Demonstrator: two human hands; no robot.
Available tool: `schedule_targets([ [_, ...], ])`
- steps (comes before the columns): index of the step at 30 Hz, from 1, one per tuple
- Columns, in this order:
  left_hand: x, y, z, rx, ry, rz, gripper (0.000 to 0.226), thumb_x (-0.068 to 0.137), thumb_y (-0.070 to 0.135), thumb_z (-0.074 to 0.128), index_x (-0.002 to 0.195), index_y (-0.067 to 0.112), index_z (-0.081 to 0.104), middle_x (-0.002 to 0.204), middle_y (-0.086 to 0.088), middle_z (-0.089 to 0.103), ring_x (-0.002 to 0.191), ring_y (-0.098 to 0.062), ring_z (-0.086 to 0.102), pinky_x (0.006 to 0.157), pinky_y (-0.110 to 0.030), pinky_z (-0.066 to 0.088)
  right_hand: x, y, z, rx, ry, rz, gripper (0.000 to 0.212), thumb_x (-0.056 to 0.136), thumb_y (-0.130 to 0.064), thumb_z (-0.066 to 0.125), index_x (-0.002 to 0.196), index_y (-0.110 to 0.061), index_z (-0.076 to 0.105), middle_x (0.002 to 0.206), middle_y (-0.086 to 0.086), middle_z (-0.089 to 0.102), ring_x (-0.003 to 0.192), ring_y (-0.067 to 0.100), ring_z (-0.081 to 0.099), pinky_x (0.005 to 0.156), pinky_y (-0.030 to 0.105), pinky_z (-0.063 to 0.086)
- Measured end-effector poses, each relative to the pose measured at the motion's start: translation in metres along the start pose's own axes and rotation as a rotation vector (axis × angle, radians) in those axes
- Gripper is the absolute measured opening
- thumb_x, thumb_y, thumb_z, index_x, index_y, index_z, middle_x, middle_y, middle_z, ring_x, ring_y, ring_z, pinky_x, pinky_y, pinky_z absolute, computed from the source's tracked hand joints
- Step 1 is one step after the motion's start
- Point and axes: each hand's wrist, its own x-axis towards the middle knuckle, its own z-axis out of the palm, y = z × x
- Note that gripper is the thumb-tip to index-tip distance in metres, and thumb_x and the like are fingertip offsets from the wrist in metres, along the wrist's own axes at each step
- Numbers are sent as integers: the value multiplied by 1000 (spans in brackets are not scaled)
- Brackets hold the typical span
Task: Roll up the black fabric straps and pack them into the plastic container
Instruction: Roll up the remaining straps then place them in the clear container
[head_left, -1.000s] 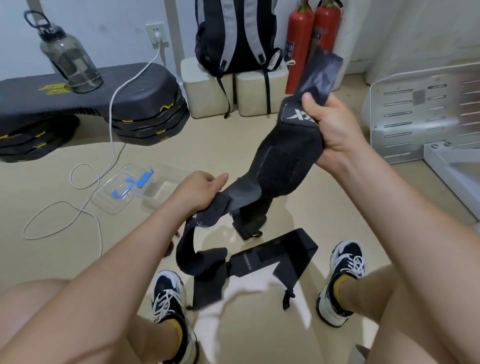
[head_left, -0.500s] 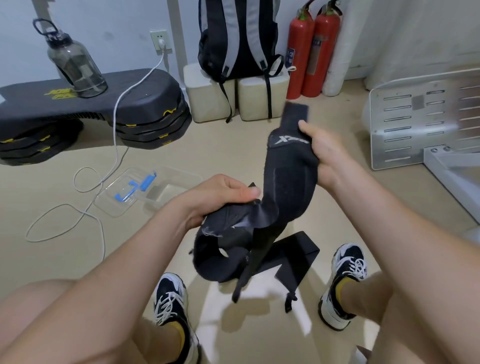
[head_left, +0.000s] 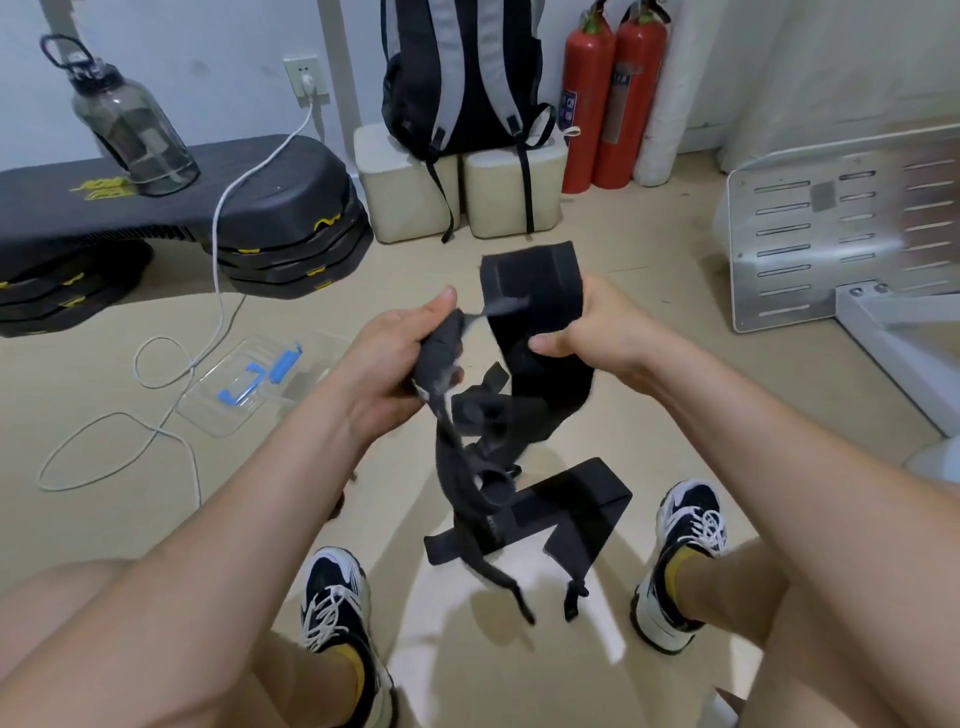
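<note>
Both hands hold one black fabric strap (head_left: 540, 364) in the air above the floor. My right hand (head_left: 592, 332) grips its wide upper end, which sticks up past the fingers. My left hand (head_left: 400, 364) is closed on a bunched part, and a thin tail hangs down from it. A second black strap (head_left: 566, 509) lies unrolled on the floor between my shoes. The clear plastic container (head_left: 234, 410), with blue clips inside, sits on the floor left of my left hand.
A white cable (head_left: 156, 431) loops beside the container. A black step bench (head_left: 182, 208) with a water bottle (head_left: 130, 135) stands far left. Behind are a backpack (head_left: 462, 78) and two red extinguishers (head_left: 613, 104). A white metal rack (head_left: 841, 234) is on the right.
My right hand came down and toward me with the strap's top end. My left hand rose toward it, and the hanging part of the strap lifted off the floor.
</note>
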Motion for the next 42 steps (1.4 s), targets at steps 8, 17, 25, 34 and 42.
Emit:
schedule_targets([
  [8, -16, 24, 7, -90, -78, 172, 25, 100, 31, 46, 82, 17, 56, 51, 6, 52, 36, -3, 43, 49, -18, 47, -2, 19, 2, -52, 40, 117, 63, 86, 1, 67, 140, -23, 46, 128, 2, 61, 121, 26, 55, 107, 50, 42],
  [17, -11, -3, 5, 198, -84, 204, 35, 106, 16, 33, 90, 7, 62, 73, -1, 72, 68, -11, 68, 62, -25, 55, -10, -8, 13, 120, -49, -85, 79, 87, 17, 55, 148, -30, 34, 120, -11, 61, 117, 11, 58, 99, 31, 49],
  [25, -5, -17, 8, 378, -19, 221, 15, 104, 19, 47, 92, 16, 56, 71, -2, 68, 63, -14, 64, 60, -28, 52, -6, -10, 20, 434, -65, -39, 51, 91, 10, 52, 133, -18, 54, 114, 6, 71, 106, 24, 68, 82, 33, 55],
  [34, -4, -16, 5, 468, -25, 305, 13, 106, 17, 40, 97, 16, 49, 77, -2, 65, 69, -16, 59, 63, -27, 48, -7, -15, 22, 780, -182, 97, 38, 104, -28, 43, 136, -12, 55, 125, 12, 69, 114, 25, 67, 97, 39, 54],
  [42, -6, -15, 7, 458, -19, 364, 9, 105, 20, 46, 101, 15, 52, 77, -15, 55, 65, -20, 53, 60, -32, 45, -4, -7, 36, 633, 72, -9, 25, 101, -10, 54, 124, -6, 64, 112, 16, 73, 100, 31, 72, 84, 44, 59],
])
